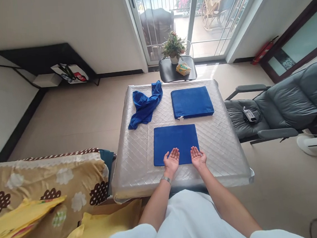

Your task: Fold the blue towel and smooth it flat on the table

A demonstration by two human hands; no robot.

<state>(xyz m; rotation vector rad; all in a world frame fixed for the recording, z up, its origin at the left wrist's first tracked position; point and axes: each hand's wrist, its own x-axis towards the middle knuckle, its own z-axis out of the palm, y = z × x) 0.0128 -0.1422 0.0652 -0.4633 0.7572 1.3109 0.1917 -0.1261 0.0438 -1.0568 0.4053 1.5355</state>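
Note:
A flat, neatly folded blue cloth (174, 140) lies at the middle of the table, nearest to both hands. Over its lower left part is my left hand (172, 160), palm up with the fingers stretched out; a watch circles that wrist. My right hand (198, 157) is at the cloth's lower right corner, also palm up and open. Neither hand holds anything. Behind and to the right sits a stack of folded blue cloths (192, 101) with a small white tag at its front edge. At the back left lies a crumpled blue cloth (146, 104).
A clear quilted cover drapes the table (217, 147). Beyond it stands a black chair (165, 71) bearing a potted plant (174, 47) and a tissue pack (183, 69). A grey armchair (285, 99) is on the right. To the left is a bed with a patterned cover (77, 175).

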